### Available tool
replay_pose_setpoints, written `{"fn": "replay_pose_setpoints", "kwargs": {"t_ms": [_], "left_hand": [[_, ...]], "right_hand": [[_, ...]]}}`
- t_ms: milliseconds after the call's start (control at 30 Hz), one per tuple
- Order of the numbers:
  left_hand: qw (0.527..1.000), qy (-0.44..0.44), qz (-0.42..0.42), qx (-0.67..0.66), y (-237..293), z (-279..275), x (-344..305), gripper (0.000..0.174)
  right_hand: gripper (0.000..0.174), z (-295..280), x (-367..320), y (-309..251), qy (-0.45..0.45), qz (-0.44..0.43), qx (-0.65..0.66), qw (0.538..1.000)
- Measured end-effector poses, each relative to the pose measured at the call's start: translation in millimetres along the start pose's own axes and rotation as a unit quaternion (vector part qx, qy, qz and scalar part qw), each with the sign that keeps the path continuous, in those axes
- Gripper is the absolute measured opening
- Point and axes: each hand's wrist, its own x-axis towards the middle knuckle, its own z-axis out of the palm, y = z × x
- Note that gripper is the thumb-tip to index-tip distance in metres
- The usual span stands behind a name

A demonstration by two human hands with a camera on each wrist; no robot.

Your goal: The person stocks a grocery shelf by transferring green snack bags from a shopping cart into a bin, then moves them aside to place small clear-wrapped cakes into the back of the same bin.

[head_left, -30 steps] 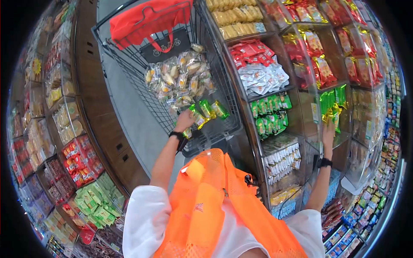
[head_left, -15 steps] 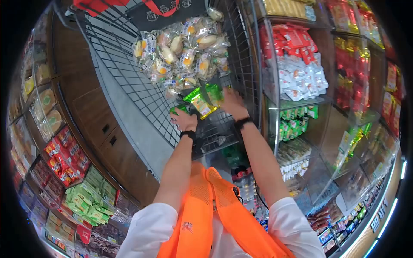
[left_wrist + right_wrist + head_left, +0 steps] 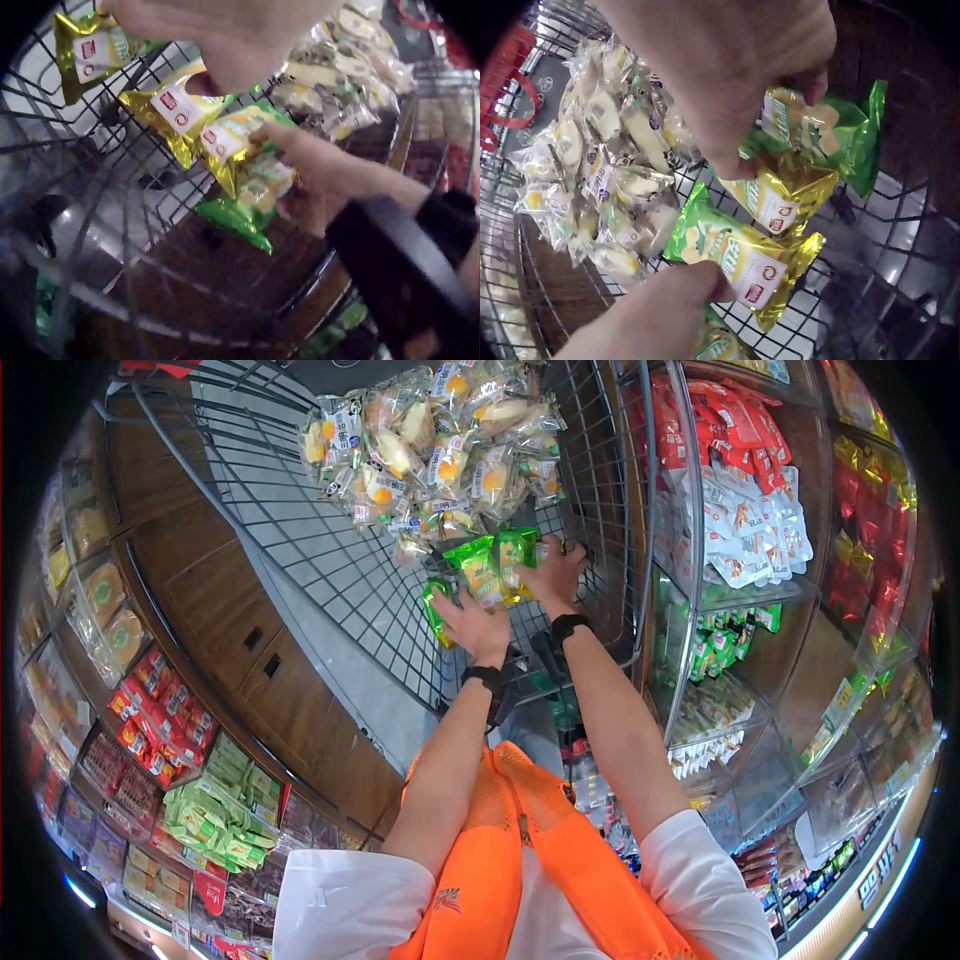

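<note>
In the head view, my left hand (image 3: 475, 628) and right hand (image 3: 555, 572) are both low inside a wire shopping cart (image 3: 395, 660), over several green-and-gold snack packets (image 3: 475, 565). The left fingers spread between the leftmost packet (image 3: 435, 610) and the middle one. In the right wrist view, the left thumb (image 3: 712, 277) touches the gold end of a packet (image 3: 735, 259). My right hand (image 3: 735, 67) curls its thumb and fingers around another green snack packet (image 3: 821, 135), beside a gold-ended one. Part of the right hand's grip is hidden behind its palm.
Clear-wrapped sandwich breads (image 3: 440, 450) fill the cart's far part, by a red bag (image 3: 502, 82). On the right stand clear shelf bins with red and white packets (image 3: 750, 510). Wooden cabinets (image 3: 200, 560) and more snack bins line the left.
The right hand has come from the shelf bin on the right into the cart, bringing green packets. The left hand has moved from gripping a packet to spreading over the packets; the view has shifted closer.
</note>
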Motion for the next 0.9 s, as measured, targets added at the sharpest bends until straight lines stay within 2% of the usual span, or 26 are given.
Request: {"fn": "replay_pose_setpoints", "kwargs": {"t_ms": [33, 133, 367, 500, 600, 633, 733, 800, 900], "left_hand": [[0.998, 0.01, -0.066, -0.005, 1, 4, 3, 0.087], [0.978, -0.053, -0.202, -0.014, -4, 6, 16, 0.088], [0.976, -0.074, -0.205, 0.025, 8, -8, 31, 0.084], [0.994, 0.006, -0.102, 0.043, -8, 14, 13, 0.076], [0.995, -0.027, -0.095, 0.021, -16, 16, 9, 0.068], [0.994, -0.027, -0.106, -0.001, -12, 11, 8, 0.061], [0.985, -0.093, -0.145, 0.02, -3, -5, 13, 0.058], [0.986, -0.11, -0.128, -0.01, -14, -11, 17, 0.068], [0.984, -0.09, -0.147, -0.033, -17, -2, 20, 0.07]], "right_hand": [[0.081, 1, 0, 0, -0.034, 0.007, -0.014, 0.999], [0.087, 2, 3, 6, -0.11, 0.02, -0.026, 0.993], [0.086, 27, 15, 29, -0.142, 0.019, 0.059, 0.988], [0.086, 30, 13, 31, -0.152, 0.015, 0.094, 0.984], [0.076, 6, -1, 8, -0.152, -0.014, 0.006, 0.988], [0.075, 6, -3, 5, -0.146, -0.015, -0.016, 0.989], [0.07, 7, -10, -8, -0.136, -0.013, -0.049, 0.989], [0.067, 3, -16, -8, -0.134, 0.004, -0.041, 0.99], [0.067, 6, -22, -1, -0.131, 0.005, -0.038, 0.991]]}}
